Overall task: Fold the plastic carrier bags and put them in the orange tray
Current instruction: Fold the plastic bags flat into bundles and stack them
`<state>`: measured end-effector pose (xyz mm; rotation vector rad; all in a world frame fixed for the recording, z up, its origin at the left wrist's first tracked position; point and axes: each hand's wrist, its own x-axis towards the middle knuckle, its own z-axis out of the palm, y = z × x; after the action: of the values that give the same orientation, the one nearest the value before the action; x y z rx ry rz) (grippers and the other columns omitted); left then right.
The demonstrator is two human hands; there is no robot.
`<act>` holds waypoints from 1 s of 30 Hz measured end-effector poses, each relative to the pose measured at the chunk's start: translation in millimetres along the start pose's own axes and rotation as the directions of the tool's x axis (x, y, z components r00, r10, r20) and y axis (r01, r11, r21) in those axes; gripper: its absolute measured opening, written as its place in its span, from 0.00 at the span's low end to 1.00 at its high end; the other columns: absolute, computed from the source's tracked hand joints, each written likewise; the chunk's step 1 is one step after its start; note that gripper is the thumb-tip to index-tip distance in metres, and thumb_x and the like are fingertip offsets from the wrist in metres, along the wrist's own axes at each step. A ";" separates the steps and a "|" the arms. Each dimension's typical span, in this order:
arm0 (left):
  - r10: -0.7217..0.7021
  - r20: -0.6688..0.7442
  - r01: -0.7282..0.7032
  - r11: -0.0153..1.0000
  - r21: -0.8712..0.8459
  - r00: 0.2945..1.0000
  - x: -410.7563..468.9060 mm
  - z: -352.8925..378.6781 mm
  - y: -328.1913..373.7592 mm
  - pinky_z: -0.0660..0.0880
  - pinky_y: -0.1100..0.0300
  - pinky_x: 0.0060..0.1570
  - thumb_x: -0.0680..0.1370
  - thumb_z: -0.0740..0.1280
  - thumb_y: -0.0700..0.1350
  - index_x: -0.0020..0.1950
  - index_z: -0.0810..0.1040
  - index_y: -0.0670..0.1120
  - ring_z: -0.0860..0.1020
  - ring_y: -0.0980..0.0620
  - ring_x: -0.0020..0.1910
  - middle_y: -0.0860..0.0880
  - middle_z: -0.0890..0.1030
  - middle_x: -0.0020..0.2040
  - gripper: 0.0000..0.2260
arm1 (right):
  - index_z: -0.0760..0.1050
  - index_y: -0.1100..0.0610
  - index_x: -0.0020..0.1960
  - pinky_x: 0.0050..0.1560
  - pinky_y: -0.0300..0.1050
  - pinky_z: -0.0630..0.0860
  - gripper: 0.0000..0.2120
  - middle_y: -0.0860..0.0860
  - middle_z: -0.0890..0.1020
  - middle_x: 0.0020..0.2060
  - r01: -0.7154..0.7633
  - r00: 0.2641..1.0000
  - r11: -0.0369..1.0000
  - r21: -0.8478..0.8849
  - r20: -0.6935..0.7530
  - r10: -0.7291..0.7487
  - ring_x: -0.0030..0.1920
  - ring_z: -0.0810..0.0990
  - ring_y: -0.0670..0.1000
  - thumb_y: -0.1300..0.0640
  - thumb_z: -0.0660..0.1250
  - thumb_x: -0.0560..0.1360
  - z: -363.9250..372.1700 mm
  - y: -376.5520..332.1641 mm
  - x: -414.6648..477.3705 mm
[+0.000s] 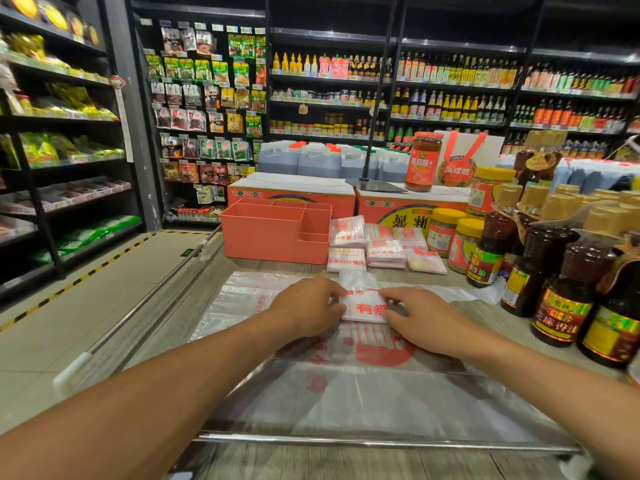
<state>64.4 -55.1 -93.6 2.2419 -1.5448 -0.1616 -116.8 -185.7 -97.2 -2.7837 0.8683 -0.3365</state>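
Note:
A partly folded white carrier bag with red print (363,303) lies on a spread-out clear bag (346,393) on the counter. My left hand (306,306) pinches its left edge and my right hand (414,313) pinches its right edge. The orange tray (263,233), with several compartments, stands behind on the left. Several folded bags (381,247) lie in small stacks just right of the tray.
Dark sauce bottles (568,271) and yellow-lidded jars (460,240) crowd the right side of the counter. Orange cartons (291,195) and a black stand base (375,185) sit behind the tray. A metal rail (381,439) runs along the counter's near edge. Shop shelves fill the background.

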 end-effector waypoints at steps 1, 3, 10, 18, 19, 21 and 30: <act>0.002 0.004 -0.002 1.000 0.004 1.000 -0.7 -1.1 0.8 0.77 0.52 0.62 0.82 0.66 0.55 0.73 0.76 0.56 0.77 0.50 0.64 0.53 0.77 0.71 0.19 | 0.77 0.56 0.64 0.62 0.55 0.75 0.17 0.52 0.82 0.60 -0.008 1.000 1.000 0.002 0.011 0.008 0.59 0.78 0.53 0.47 0.64 0.81 0.4 1.1 0.6; 0.007 0.021 -0.007 1.000 0.008 1.000 -2.0 -2.9 1.4 0.75 0.53 0.62 0.82 0.66 0.55 0.73 0.76 0.56 0.76 0.49 0.65 0.53 0.76 0.72 0.19 | 0.75 0.53 0.69 0.66 0.52 0.72 0.24 0.49 0.79 0.65 -0.003 0.999 1.000 -0.009 0.033 0.003 0.64 0.75 0.52 0.40 0.65 0.79 1.2 3.2 0.8; 0.023 0.094 -0.028 0.998 0.053 0.995 -1.6 -4.4 1.0 0.76 0.52 0.63 0.78 0.69 0.56 0.75 0.73 0.55 0.76 0.48 0.65 0.53 0.75 0.70 0.26 | 0.71 0.47 0.72 0.69 0.48 0.69 0.27 0.43 0.75 0.69 0.034 0.999 0.999 -0.010 0.030 -0.033 0.69 0.71 0.49 0.35 0.63 0.78 2.2 7.1 2.8; 0.107 0.021 -0.108 0.994 0.034 0.994 4.9 -1.0 -8.3 0.77 0.51 0.58 0.80 0.69 0.51 0.65 0.81 0.55 0.77 0.49 0.60 0.51 0.79 0.64 0.14 | 0.74 0.38 0.64 0.58 0.47 0.75 0.20 0.38 0.80 0.57 0.054 0.999 0.989 0.140 0.002 -0.055 0.56 0.77 0.41 0.31 0.57 0.78 -1.2 3.9 -1.6; 0.097 0.009 -0.097 0.995 0.025 0.995 5.4 -1.2 -9.3 0.77 0.51 0.57 0.80 0.69 0.51 0.65 0.82 0.55 0.77 0.49 0.59 0.51 0.79 0.63 0.13 | 0.75 0.37 0.63 0.57 0.47 0.76 0.22 0.37 0.80 0.56 0.061 0.998 0.990 0.128 0.007 -0.062 0.55 0.77 0.41 0.28 0.58 0.75 -2.2 3.8 -2.3; 0.087 -0.019 -0.087 0.996 0.003 0.996 5.6 -2.2 -10.2 0.78 0.49 0.56 0.81 0.67 0.52 0.62 0.84 0.55 0.78 0.48 0.57 0.51 0.79 0.62 0.11 | 0.75 0.37 0.62 0.57 0.46 0.76 0.23 0.35 0.80 0.56 0.081 0.997 0.992 0.094 0.000 -0.081 0.55 0.77 0.41 0.29 0.62 0.71 -3.5 3.8 -2.8; 0.056 -0.038 -0.058 0.997 -0.048 0.998 5.8 -0.2 -9.9 0.79 0.46 0.55 0.84 0.61 0.55 0.62 0.77 0.52 0.79 0.47 0.55 0.52 0.82 0.59 0.12 | 0.80 0.44 0.47 0.44 0.42 0.76 0.05 0.40 0.82 0.42 0.097 0.993 0.984 0.151 -0.088 -0.084 0.45 0.79 0.38 0.51 0.67 0.79 0.5 7.6 4.0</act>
<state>75.3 -57.4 -96.6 2.1491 -1.5667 -0.1401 -117.5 -194.0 -99.1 -2.6863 0.7013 -0.5126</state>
